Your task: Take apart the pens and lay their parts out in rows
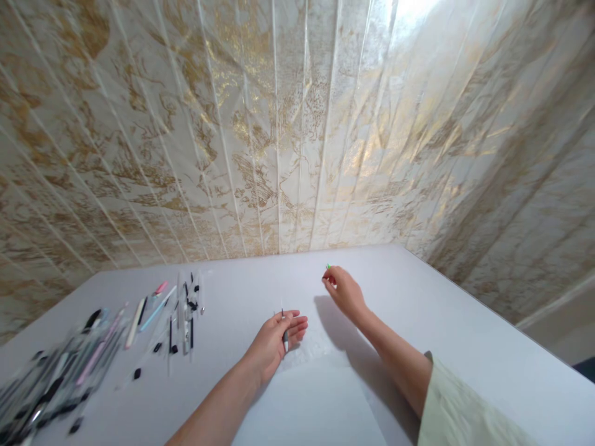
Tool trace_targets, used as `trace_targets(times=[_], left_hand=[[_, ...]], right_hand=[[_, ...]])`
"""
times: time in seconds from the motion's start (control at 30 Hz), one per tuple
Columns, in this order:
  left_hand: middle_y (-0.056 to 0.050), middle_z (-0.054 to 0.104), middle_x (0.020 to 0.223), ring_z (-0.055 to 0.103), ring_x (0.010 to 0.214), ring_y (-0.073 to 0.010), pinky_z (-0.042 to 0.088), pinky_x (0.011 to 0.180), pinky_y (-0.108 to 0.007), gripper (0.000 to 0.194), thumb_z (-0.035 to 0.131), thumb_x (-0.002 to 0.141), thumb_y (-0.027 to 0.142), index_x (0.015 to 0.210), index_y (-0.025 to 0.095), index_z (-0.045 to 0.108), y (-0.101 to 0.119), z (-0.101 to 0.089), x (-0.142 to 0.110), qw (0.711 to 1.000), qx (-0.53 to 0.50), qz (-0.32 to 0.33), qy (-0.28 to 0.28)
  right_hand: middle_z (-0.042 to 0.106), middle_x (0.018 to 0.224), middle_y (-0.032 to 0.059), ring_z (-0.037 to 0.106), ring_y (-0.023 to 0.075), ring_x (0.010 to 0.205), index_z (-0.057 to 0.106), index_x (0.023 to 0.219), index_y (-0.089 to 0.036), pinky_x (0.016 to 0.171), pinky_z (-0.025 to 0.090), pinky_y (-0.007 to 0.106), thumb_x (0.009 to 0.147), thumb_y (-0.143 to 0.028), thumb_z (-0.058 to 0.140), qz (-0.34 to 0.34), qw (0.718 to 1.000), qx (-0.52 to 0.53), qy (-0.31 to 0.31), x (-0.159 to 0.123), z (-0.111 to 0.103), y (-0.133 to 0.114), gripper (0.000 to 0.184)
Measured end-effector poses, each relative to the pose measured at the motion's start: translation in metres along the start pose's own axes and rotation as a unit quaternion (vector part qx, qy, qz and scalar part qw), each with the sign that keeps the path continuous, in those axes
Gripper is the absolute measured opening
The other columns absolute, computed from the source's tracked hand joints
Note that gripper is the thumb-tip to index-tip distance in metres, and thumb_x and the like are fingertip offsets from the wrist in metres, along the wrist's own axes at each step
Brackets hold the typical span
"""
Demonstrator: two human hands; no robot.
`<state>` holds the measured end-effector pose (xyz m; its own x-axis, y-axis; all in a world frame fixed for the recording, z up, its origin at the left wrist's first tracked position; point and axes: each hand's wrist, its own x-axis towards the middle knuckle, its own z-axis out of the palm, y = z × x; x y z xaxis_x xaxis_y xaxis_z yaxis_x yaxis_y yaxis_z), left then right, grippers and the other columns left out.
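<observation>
My left hand (277,337) lies palm up near the middle of the white table (418,297), its fingers curled round a thin pen part (284,331) with a dark tip sticking up. My right hand (343,290) hovers further back and to the right, fingertips pinched on a tiny green piece (328,267). A clear plastic sheet (310,347) lies on the table between and just below the two hands.
Several pens and pen parts (153,310) are spread over the left of the table, with a blurred heap of pens (51,384) at the near left edge. A white-and-gold patterned wall (279,136) stands behind the table and wraps round the right side.
</observation>
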<state>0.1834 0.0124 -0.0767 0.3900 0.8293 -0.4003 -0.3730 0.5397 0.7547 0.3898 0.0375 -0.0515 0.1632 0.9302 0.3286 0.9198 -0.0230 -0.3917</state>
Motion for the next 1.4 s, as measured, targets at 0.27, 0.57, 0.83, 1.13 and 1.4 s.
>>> trace_targets(times=[0.27,0.57,0.83,1.13,1.4], left_hand=[[-0.017,0.069,0.097,0.068,0.084,-0.0174,0.054,0.080,-0.030,0.017,0.048,0.083,0.005,0.096,0.010,0.058,0.002,-0.001,0.002,1.000,-0.027,-0.013,-0.006],[-0.014,0.069,0.097,0.066,0.084,-0.0163,0.050,0.082,-0.030,0.014,0.053,0.082,0.012,0.094,0.013,0.060,0.000,0.001,-0.001,0.998,0.037,0.008,-0.051],[-0.008,0.069,0.088,0.065,0.084,-0.0180,0.049,0.078,-0.029,0.016,0.055,0.081,0.021,0.094,0.015,0.061,-0.008,0.003,-0.003,0.984,0.121,0.072,-0.105],[-0.013,0.068,0.091,0.066,0.077,-0.0187,0.051,0.072,-0.031,0.026,0.062,0.079,0.025,0.101,0.013,0.060,-0.011,0.004,-0.002,0.985,0.151,0.053,-0.062],[-0.015,0.068,0.098,0.067,0.081,-0.0188,0.052,0.072,-0.030,0.024,0.061,0.079,0.022,0.102,0.013,0.061,-0.003,0.007,-0.006,0.986,0.150,0.039,-0.055]], right_hand=[[0.062,0.088,0.0084,0.056,0.0205,0.080,0.061,0.082,-0.018,0.060,0.032,0.027,0.085,-0.026,0.052,0.138,0.988,-0.063,0.017,0.036,0.010,0.062,0.013],[0.064,0.088,0.0031,0.058,0.0143,0.076,0.066,0.091,-0.020,0.069,0.042,0.025,0.088,-0.027,0.049,-0.053,0.989,0.123,-0.068,0.000,0.000,-0.013,0.018],[0.057,0.064,-0.0036,0.053,0.0101,0.055,0.060,0.078,-0.018,0.051,0.040,0.020,0.075,-0.017,0.057,0.048,0.930,0.327,-0.162,-0.049,0.030,-0.067,0.005],[0.064,0.081,0.0034,0.058,0.0094,0.062,0.054,0.081,-0.017,0.055,0.044,0.019,0.083,-0.025,0.044,0.155,0.940,0.303,-0.030,0.036,-0.012,-0.004,0.012],[0.063,0.063,0.0036,0.057,0.0146,0.063,0.058,0.067,-0.016,0.056,0.033,0.023,0.070,-0.014,0.056,0.201,0.974,0.105,-0.013,0.082,0.002,0.062,0.004]])
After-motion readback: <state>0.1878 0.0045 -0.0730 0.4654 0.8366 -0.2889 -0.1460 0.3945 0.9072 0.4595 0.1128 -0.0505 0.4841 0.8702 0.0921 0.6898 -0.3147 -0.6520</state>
